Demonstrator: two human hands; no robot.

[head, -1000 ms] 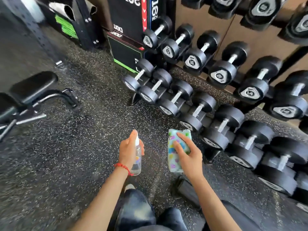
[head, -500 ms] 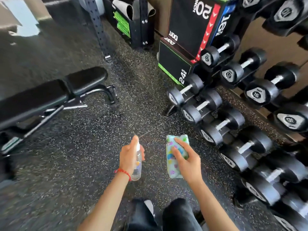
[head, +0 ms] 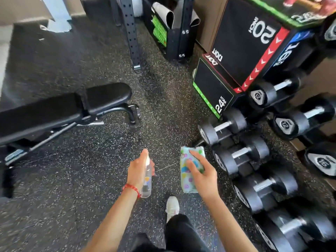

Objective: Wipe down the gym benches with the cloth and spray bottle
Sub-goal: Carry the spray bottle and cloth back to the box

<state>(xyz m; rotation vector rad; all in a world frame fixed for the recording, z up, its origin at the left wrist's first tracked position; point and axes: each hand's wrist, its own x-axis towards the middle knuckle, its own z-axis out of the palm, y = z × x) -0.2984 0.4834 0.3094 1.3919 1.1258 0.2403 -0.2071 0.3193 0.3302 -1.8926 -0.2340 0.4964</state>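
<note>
bench swings into reach, bottle and cloth at the ready

since half a second ago, view has turned left: bench now further into frame, dumbbells pushed toward the right edge; both hands unchanged in what they carry.

floor [head: 76,188]: dark speckled rubber, underfoot throughout.

bench [head: 60,110]: black padded, two cushions on a metal frame, left of centre, well apart from both hands; nothing resting on it.

jump boxes [head: 241,51]: stacked, upper right, numbered faces.

dumbbells [head: 238,157]: racked in rows along the right side.

rack post [head: 131,33]: black, perforated, top centre.

left hand [head: 139,172]: fingers curled round the spray bottle [head: 147,182], forefinger lying over the top of the nozzle; red cord at the wrist.

right hand [head: 201,176]: fingers spread across the front of the cloth [head: 189,171], thumb hidden behind, gripping it; cloth folded, pale with coloured dots, held just beside the bottle.

shoe [head: 172,206]: white, stepping forward between the arms.

step in hand, judged: the approach to the bench, no wiping begun. to do it well: close in until the cushions sit under both hands, aim the nozzle down at the padding not the floor, mist lightly, then draw the cloth flat along the full length, seams and edges included.
</note>
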